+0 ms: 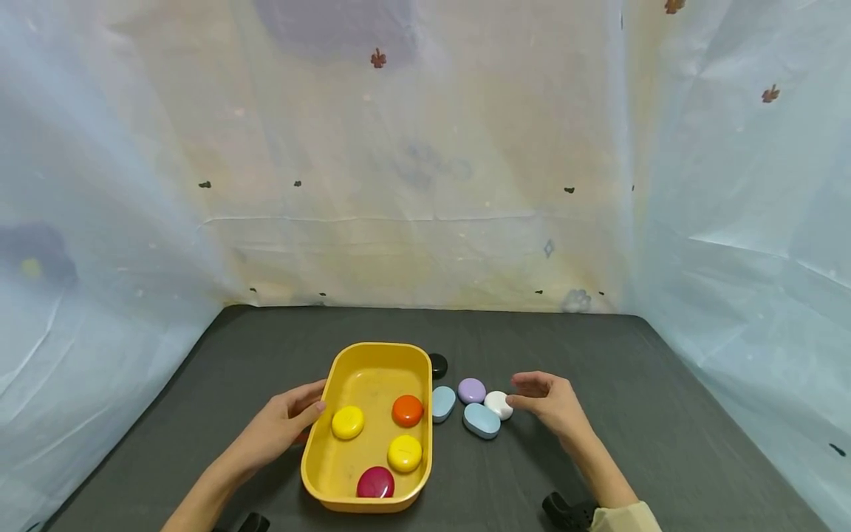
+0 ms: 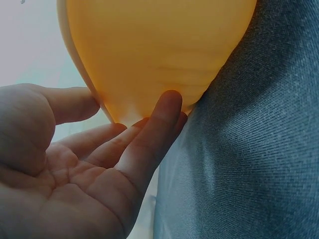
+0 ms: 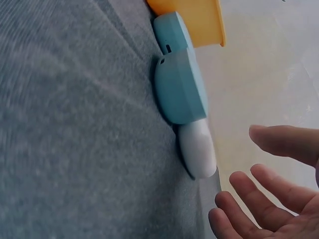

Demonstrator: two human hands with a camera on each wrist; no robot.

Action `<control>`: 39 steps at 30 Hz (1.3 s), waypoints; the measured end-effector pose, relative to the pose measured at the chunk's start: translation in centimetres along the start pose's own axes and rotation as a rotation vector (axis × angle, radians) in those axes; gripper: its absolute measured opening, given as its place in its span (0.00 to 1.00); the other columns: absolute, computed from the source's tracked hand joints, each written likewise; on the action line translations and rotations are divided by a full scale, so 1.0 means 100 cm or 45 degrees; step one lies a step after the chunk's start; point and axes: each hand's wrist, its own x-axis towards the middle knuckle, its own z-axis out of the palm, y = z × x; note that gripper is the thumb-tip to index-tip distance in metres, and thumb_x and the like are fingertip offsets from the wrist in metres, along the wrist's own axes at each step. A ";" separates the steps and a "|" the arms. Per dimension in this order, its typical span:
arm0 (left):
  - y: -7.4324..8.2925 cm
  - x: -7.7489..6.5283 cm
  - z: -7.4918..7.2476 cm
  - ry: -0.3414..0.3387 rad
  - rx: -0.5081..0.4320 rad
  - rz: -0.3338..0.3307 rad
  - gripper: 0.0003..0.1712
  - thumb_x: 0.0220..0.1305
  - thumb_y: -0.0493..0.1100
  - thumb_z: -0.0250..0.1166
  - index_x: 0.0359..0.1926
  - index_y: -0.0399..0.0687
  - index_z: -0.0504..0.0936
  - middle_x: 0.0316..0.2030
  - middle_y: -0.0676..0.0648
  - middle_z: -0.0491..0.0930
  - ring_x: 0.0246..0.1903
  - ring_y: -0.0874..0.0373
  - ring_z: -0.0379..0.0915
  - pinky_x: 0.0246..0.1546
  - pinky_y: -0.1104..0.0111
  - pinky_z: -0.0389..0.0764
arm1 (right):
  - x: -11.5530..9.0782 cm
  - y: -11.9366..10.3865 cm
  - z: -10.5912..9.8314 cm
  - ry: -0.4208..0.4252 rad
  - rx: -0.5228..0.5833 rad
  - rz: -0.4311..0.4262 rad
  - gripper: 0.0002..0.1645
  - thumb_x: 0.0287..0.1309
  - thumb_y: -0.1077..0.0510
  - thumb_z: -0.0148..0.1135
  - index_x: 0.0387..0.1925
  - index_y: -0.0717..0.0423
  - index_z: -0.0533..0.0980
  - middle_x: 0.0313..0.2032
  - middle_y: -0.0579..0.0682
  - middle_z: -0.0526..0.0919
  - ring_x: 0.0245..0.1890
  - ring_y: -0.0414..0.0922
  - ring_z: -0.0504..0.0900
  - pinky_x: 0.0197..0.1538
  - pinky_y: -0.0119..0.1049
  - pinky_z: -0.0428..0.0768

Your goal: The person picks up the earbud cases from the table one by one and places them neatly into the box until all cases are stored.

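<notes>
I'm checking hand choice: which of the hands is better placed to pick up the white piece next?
Probably the right hand: it is empty and close beside the white piece, while the left hand holds the yellow tray.

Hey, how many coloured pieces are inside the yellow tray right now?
4 visible in the yellow tray: a yellow piece at left, an orange piece at right, a second yellow piece nearer than that, and a crimson piece at the near end.
</notes>
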 end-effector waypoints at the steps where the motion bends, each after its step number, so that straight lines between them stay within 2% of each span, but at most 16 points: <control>1: 0.000 0.000 0.000 0.004 0.006 0.000 0.32 0.72 0.46 0.60 0.72 0.40 0.64 0.61 0.38 0.73 0.55 0.45 0.75 0.43 0.55 0.83 | 0.000 0.001 0.000 -0.003 0.000 0.002 0.27 0.53 0.58 0.75 0.53 0.64 0.79 0.49 0.58 0.83 0.52 0.54 0.80 0.52 0.49 0.78; 13: 0.001 -0.001 -0.001 0.010 0.024 -0.013 0.32 0.72 0.47 0.60 0.72 0.41 0.65 0.61 0.38 0.74 0.55 0.46 0.75 0.43 0.54 0.83 | 0.004 0.007 -0.003 -0.031 0.006 0.004 0.31 0.46 0.66 0.77 0.54 0.65 0.78 0.51 0.59 0.82 0.53 0.56 0.79 0.52 0.50 0.79; 19: 0.001 -0.001 0.000 0.001 0.005 -0.005 0.32 0.73 0.46 0.59 0.72 0.40 0.64 0.62 0.37 0.73 0.55 0.45 0.75 0.43 0.55 0.83 | 0.007 0.009 0.002 -0.060 -0.006 -0.035 0.33 0.42 0.68 0.78 0.54 0.65 0.78 0.51 0.60 0.81 0.52 0.57 0.79 0.50 0.50 0.80; 28: 0.000 0.000 0.000 -0.010 -0.006 0.006 0.32 0.73 0.47 0.59 0.72 0.41 0.63 0.63 0.38 0.72 0.56 0.44 0.74 0.43 0.54 0.83 | 0.010 0.012 0.009 -0.169 -0.018 -0.176 0.35 0.39 0.72 0.77 0.54 0.67 0.77 0.49 0.58 0.82 0.49 0.54 0.80 0.50 0.49 0.79; 33: 0.001 -0.001 0.000 -0.008 -0.011 0.003 0.32 0.73 0.47 0.59 0.72 0.40 0.64 0.62 0.37 0.72 0.56 0.44 0.74 0.43 0.55 0.83 | 0.013 0.013 0.010 -0.261 -0.010 -0.208 0.35 0.38 0.74 0.77 0.54 0.69 0.76 0.48 0.60 0.82 0.46 0.54 0.80 0.46 0.45 0.81; 39: 0.002 -0.002 0.001 0.001 0.012 -0.011 0.32 0.73 0.47 0.59 0.71 0.39 0.65 0.60 0.38 0.74 0.55 0.45 0.75 0.43 0.54 0.83 | 0.016 0.015 0.011 -0.363 -0.020 -0.240 0.35 0.37 0.76 0.75 0.53 0.70 0.76 0.47 0.59 0.81 0.44 0.52 0.79 0.44 0.44 0.80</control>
